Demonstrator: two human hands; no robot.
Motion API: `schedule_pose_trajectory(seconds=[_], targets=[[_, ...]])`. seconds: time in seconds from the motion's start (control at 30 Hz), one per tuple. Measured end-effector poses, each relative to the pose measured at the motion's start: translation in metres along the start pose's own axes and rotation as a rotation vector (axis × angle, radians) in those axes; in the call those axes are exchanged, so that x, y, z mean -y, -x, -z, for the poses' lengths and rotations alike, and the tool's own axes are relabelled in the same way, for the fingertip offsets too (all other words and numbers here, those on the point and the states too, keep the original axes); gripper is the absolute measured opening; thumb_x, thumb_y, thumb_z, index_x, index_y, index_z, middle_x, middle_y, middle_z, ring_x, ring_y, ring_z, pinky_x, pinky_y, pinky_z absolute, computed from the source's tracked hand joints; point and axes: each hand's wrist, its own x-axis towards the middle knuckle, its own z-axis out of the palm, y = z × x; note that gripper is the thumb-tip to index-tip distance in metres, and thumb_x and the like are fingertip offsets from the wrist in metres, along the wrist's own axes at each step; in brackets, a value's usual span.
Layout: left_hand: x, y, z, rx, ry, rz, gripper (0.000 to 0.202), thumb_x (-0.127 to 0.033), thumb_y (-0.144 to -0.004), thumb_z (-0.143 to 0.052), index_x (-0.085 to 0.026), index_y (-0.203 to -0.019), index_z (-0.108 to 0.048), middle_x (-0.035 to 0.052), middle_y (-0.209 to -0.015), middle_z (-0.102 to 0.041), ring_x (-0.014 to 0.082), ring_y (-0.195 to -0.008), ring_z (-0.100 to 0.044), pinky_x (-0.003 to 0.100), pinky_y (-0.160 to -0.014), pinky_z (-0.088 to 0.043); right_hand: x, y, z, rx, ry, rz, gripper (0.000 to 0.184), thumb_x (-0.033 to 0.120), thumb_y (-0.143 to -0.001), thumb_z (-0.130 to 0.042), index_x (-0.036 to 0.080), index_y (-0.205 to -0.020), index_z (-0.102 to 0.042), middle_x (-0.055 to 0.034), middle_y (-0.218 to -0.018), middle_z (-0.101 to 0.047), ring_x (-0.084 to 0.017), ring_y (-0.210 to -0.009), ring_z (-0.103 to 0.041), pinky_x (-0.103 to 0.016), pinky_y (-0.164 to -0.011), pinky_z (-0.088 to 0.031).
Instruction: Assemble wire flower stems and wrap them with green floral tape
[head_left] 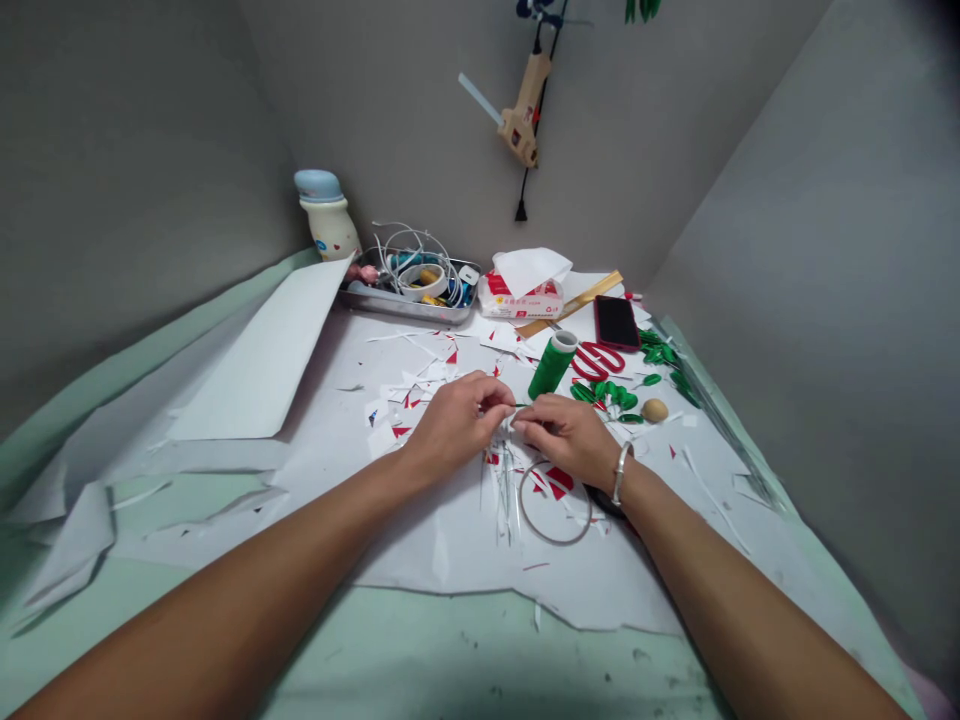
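My left hand point(455, 422) and my right hand point(576, 432) meet over the middle of the paper, fingertips almost touching. Each is closed in a pinch, and a short, thin green strand point(520, 405) shows between them; whether it is thread or wire I cannot tell. Just behind the fingers stands a spool of green thread point(551, 366), leaning slightly. Below the hands lie several thin wires point(505, 500) and a pale ring point(557, 543). Green leaf-shaped pieces point(616, 394) and a small tan ball point(655, 410) are right of the spool.
Red-handled scissors point(598, 361), a phone point(616, 322) and a tissue pack point(521, 297) lie behind. A metal tray point(409, 306) holds tape and cord beside a blue-capped bottle point(328, 215). A glue gun point(523, 110) hangs on the wall. Paper scraps point(401, 432) litter the table.
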Motion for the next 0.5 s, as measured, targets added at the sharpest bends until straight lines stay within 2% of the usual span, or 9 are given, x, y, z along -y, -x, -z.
schedule_pose_trajectory(seconds=[0.1,0.2,0.37,0.5], targets=[[0.003,0.0,-0.001,-0.022,-0.087,0.021,0.011,-0.017,-0.08,-0.052,-0.018,-0.078,-0.064,0.0032,-0.084,-0.063,0.0162,-0.079,-0.057,0.03,-0.072,-0.043,0.01,0.001,0.001,0.037,0.046,0.101,0.014,0.02,-0.086,-0.055,0.02,-0.084,-0.068,-0.0016,-0.071,-0.065,-0.014,-0.07,-0.055,-0.026,-0.068,-0.043],[0.003,0.002,-0.003,0.042,-0.134,0.022,0.013,-0.014,-0.079,-0.052,-0.018,-0.08,-0.064,0.0034,-0.083,-0.063,0.0159,-0.076,-0.057,0.029,-0.069,-0.043,0.015,0.001,0.003,-0.048,0.078,0.12,0.014,0.021,-0.087,-0.053,0.02,-0.086,-0.068,-0.0027,-0.072,-0.064,-0.015,-0.07,-0.054,-0.028,-0.068,-0.042],[0.001,0.006,-0.005,0.131,-0.083,-0.041,0.015,-0.01,-0.077,-0.052,-0.019,-0.08,-0.064,0.0015,-0.081,-0.062,0.0139,-0.073,-0.056,0.027,-0.067,-0.042,0.006,-0.001,0.005,-0.16,0.034,-0.033,0.016,0.023,-0.087,-0.053,0.019,-0.083,-0.068,-0.0031,-0.074,-0.065,-0.015,-0.07,-0.056,-0.028,-0.068,-0.043],[-0.001,0.005,-0.004,0.113,-0.004,-0.037,0.015,-0.013,-0.08,-0.052,-0.02,-0.082,-0.065,0.0014,-0.085,-0.063,0.0137,-0.075,-0.056,0.027,-0.07,-0.043,-0.003,-0.001,0.002,-0.096,-0.059,-0.124,0.016,0.024,-0.086,-0.054,0.02,-0.084,-0.07,-0.002,-0.079,-0.068,-0.014,-0.07,-0.06,-0.025,-0.065,-0.045]])
